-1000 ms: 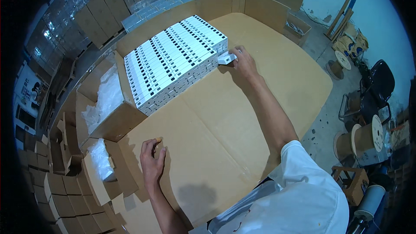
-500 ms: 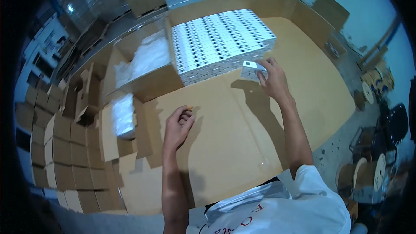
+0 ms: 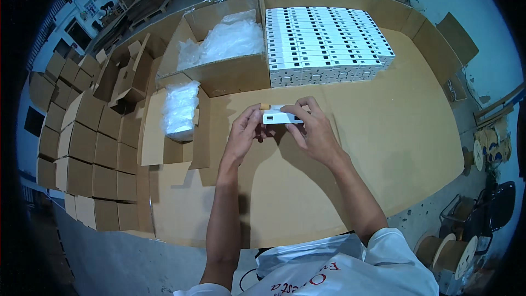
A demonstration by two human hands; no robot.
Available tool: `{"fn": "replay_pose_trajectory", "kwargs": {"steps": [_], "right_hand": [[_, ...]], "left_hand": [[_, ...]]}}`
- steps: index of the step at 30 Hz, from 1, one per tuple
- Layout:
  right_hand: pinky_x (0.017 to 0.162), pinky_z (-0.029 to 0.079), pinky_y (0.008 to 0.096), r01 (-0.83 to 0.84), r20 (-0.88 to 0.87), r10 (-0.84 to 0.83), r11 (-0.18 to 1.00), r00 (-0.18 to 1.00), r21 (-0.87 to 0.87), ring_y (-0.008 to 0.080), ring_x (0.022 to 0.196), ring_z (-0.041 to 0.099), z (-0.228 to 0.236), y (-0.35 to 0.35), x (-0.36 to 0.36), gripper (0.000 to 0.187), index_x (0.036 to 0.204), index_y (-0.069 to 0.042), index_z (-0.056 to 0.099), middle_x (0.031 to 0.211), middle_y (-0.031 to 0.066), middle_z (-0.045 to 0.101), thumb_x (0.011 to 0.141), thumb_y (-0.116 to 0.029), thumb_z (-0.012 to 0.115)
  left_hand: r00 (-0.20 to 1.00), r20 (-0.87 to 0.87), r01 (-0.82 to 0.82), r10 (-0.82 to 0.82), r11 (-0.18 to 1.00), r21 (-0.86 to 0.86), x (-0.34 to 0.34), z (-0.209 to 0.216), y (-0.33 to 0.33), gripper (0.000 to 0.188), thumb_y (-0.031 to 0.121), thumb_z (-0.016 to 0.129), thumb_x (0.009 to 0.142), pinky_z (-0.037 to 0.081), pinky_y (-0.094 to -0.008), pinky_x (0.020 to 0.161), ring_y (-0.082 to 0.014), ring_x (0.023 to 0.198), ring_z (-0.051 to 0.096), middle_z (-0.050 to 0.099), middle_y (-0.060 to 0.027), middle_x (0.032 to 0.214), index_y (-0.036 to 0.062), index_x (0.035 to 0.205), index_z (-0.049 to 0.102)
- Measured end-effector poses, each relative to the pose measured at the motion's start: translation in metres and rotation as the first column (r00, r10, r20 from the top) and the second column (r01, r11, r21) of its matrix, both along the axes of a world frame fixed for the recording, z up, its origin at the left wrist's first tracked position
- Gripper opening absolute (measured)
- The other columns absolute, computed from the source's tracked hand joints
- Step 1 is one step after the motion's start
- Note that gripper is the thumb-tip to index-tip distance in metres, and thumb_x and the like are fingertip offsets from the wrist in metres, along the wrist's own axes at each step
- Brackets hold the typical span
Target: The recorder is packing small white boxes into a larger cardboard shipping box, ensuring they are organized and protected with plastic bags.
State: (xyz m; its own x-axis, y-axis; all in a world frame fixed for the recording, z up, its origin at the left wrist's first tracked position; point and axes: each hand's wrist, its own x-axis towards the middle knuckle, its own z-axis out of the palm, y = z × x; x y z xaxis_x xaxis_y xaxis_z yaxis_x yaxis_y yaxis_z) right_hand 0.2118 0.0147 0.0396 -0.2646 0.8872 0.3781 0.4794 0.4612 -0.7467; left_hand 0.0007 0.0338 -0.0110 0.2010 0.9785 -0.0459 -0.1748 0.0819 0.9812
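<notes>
Cardboard-covered surface (image 3: 383, 131): stack of white boxes (image 3: 323, 44) far right, open carton (image 3: 219, 49) far left, plastic bag (image 3: 179, 107) left.

small flat white carton w/ dark label patches (image 3: 281, 116) – held mid-table, both hands | block of matching white cartons (image 3: 323, 41) – far side | open brown cardboard box, clear plastic bags inside (image 3: 219, 49) – left of block | stacked brown cardboard boxes (image 3: 82, 148) – far left

Below both hands and to the right of the right hand (image 3: 315, 134), the flat brown cardboard table surface (image 3: 394, 148) lies bare, so there is wide room there. Just above the hands, a block of stacked small white boxes (image 3: 326, 44) and an open brown carton with clear plastic bags (image 3: 222, 49) close the way. Left of the left hand (image 3: 241, 137), a plastic bundle on a flattened carton (image 3: 178, 109) stands near.
</notes>
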Motion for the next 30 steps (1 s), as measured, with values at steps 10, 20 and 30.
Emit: {"fn": "replay_pose_trajectory", "kwargs": {"steps": [10, 20, 30], "right_hand": [[0.077, 0.058, 0.0345, 0.015, -0.336, -0.077, 0.983, 0.939, -0.183, 0.0212, 0.093, 0.069, -0.055, 0.028, 0.001, 0.024, 0.11, 0.0, 0.057, 0.109, 0.0166, 0.063, 0.089, 0.0, 0.066], [0.085, 0.056, 0.0383, 0.071, -0.286, -0.084, 0.996, 0.955, -0.058, 0.0304, 0.101, 0.07, -0.053, 0.035, -0.003, 0.037, 0.121, 0.0, 0.05, 0.107, 0.0195, 0.069, 0.087, 0.005, 0.064], [0.089, 0.056, 0.0396, 0.046, -0.166, -0.077, 0.982, 0.983, -0.182, 0.0307, 0.099, 0.07, -0.044, 0.03, 0.01, 0.041, 0.121, 0.001, 0.054, 0.107, 0.0197, 0.069, 0.083, 0.007, 0.066]], "left_hand": [[0.973, 0.027, -0.228, 0.229, 0.944, 0.239, 0.016, -0.01, 0.009, 0.073, -0.001, 0.064, 0.092, 0.055, -0.0286, 0.083, -0.0149, 0.1, 0.063, 0.065, -0.0164, 0.114, 0.0063, 0.154, 0.026], [0.891, -0.325, -0.2, 0.318, 0.916, 0.348, 0.004, -0.011, 0.004, 0.075, -0.001, 0.071, 0.087, 0.052, -0.0357, 0.096, -0.0217, 0.109, 0.063, 0.064, -0.0174, 0.118, 0.0047, 0.151, 0.032], [0.886, -0.376, -0.114, 0.27, 0.915, 0.387, 0.011, -0.005, -0.002, 0.075, 0.002, 0.072, 0.087, 0.049, -0.0375, 0.101, -0.0249, 0.113, 0.062, 0.064, -0.0175, 0.12, 0.002, 0.149, 0.031]]}}
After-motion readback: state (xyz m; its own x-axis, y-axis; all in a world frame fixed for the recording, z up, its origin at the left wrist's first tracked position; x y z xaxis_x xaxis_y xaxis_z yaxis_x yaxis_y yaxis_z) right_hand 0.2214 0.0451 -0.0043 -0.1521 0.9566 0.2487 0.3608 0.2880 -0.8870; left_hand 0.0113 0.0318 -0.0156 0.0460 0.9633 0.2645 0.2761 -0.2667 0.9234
